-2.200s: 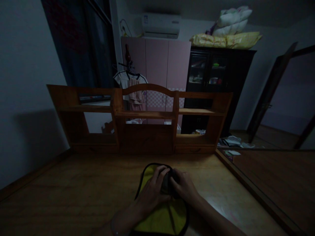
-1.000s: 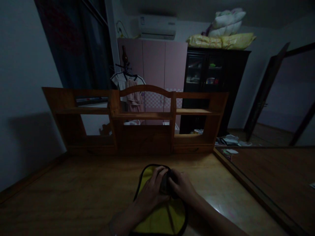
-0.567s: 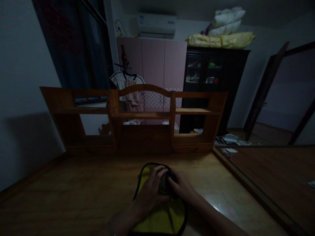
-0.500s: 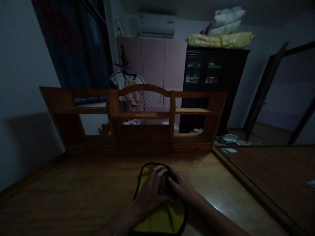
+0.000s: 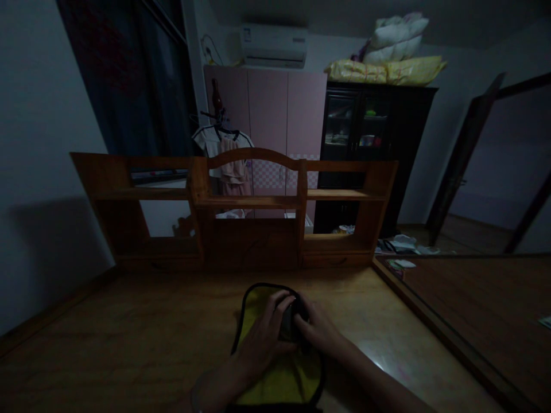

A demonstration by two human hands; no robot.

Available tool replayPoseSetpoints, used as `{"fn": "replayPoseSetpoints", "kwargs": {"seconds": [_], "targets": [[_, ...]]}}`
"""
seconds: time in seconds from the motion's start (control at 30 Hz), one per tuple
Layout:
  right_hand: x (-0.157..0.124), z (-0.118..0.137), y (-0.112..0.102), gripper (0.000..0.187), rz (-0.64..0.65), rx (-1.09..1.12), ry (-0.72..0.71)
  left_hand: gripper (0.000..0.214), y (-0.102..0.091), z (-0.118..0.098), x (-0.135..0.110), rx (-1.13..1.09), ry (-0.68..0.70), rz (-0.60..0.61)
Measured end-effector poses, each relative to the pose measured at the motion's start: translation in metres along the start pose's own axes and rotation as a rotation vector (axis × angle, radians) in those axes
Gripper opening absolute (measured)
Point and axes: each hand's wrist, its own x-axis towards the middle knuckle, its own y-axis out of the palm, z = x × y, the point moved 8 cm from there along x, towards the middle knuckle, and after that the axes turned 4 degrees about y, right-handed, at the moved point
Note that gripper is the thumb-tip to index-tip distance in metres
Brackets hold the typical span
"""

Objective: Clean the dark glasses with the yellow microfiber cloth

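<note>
A yellow-green fabric piece with black edging (image 5: 288, 381), perhaps a flat opened case, lies on the wooden surface close to me. Above its middle, my left hand (image 5: 266, 332) curls its fingers over a small dark object (image 5: 287, 326). From the other side, my right hand (image 5: 317, 324) closes on the same object, with the thumb on its near face. The room is dim and the fingers cover much of the object, so its kind does not show. Whether it touches the fabric beneath, I cannot tell.
A wooden shelf unit (image 5: 249, 244) stands along the far edge of the wooden tabletop (image 5: 142, 338). A raised wooden edge (image 5: 424, 310) borders the right side, and a white wall (image 5: 47, 246) rises at the left. Wardrobes (image 5: 267, 109) stand farther back.
Both hands stay around the dark object in nearly the same place. Only slight finger shifts show, and the fabric's near edge has moved a little.
</note>
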Motion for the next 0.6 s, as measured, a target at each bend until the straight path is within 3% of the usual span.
{"fn": "replayPoseSetpoints", "kwargs": {"seconds": [0.23,0.6], "targets": [[-0.0009,0.0029,-0.0019,0.041,-0.006,0.021,0.027,0.100,0.0045,-0.0023,0.0004,0.022,0.026,0.044],[-0.0015,0.0028,0.0001,0.029,-0.026,-0.088,-0.001,0.098,0.0011,0.0000,0.0004,-0.038,-0.009,0.037]]}}
